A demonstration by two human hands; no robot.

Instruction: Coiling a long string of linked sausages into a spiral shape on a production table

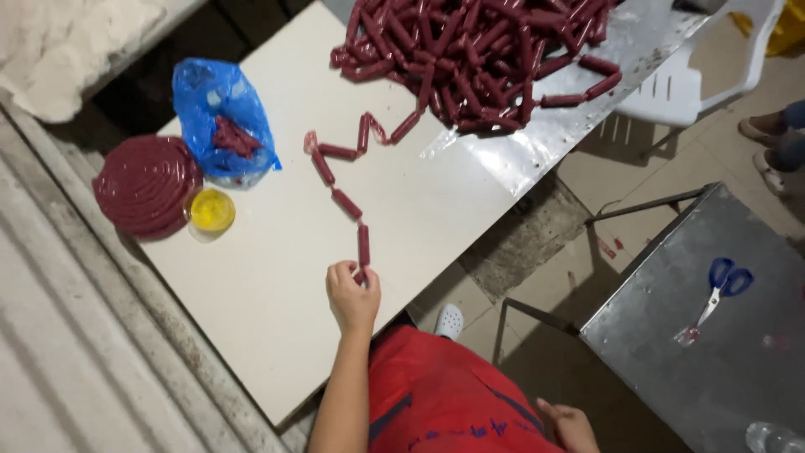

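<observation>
Two hands appear in the head view. The left hand [352,295] closes its grip on the near end of a chain of dark red sausage links [345,178], pinched between fingertips [340,270] at the edge of the white desk [268,285]. From the grip the chain zigzags away across the desk to a large sausage heap [478,54] at the far end. Well left of the grip lie a coiled sausage spiral [144,184], a small yellow cup [211,210] just beside it, and a blue plastic bag [220,113] holding more red pieces. The right hand [572,426] rests low on red clothing [444,394]; whether its grip is wide or narrow cannot be told. Far right of the grip, blue-handled scissors [723,289] lie on a metal table [671,352].
</observation>
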